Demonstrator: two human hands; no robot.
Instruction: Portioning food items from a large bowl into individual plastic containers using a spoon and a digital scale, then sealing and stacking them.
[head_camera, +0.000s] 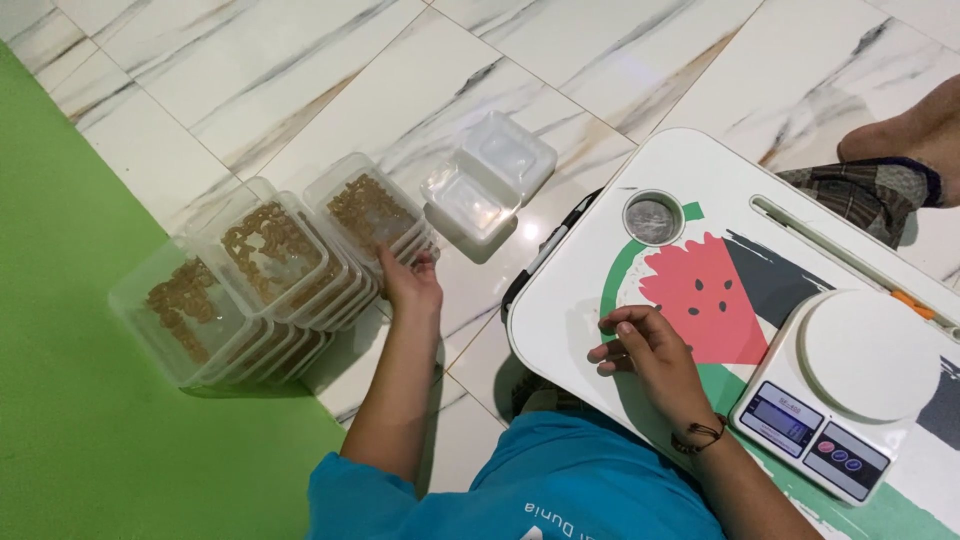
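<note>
On floor tiles — left hand touches filled tubs.

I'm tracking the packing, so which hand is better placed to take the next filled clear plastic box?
Left, probably. The left hand already touches the nearest snack-filled clear plastic box; the right hand rests apart on the white watermelon-print lap table.

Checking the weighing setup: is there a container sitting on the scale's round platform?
No, the white round platform of the kitchen scale is bare; the filled containers stand on the floor by the left hand.
</note>
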